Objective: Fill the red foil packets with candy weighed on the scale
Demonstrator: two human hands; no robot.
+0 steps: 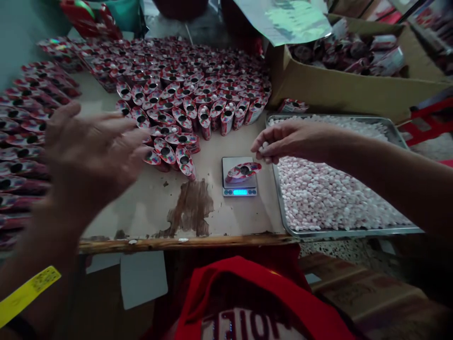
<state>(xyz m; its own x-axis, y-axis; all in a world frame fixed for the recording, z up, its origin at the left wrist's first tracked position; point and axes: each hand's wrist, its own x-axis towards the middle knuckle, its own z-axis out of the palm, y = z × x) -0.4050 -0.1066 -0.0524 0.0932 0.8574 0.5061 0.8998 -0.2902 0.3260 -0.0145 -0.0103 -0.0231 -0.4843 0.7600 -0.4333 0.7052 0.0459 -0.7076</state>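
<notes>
Far left: rows of red packets (21, 141) lie along the bench (152, 208) edge, mouths open.

Left hand (88, 156): raised above the bench, fingers spread wide, holding nothing. It is blurred. It hovers near the closest of the standing packets (184, 94), a large cluster that covers the rear centre of the bench.

Centre: a small scale (239, 182) with a lit display stands near the front edge. One open packet on the scale (243, 171) lies on its platform.

Right hand (286, 140): fingers pinched together on a few small white-pink candies, poised just above and right of the packet on the scale.

Right: a metal tray (354, 232) holds a broad layer of candies (329, 189). The tray overhangs the front bench edge. Behind it sits a cardboard box (339, 89) with more red packs.

Progress, as judged: whether the many packets are filled cannot be told. The tray is well stocked, so much work appears to remain.

Clearance: bare bench surface lies in front of the cluster and left of the scale. The tray rim and the scale stand just apart.
</notes>
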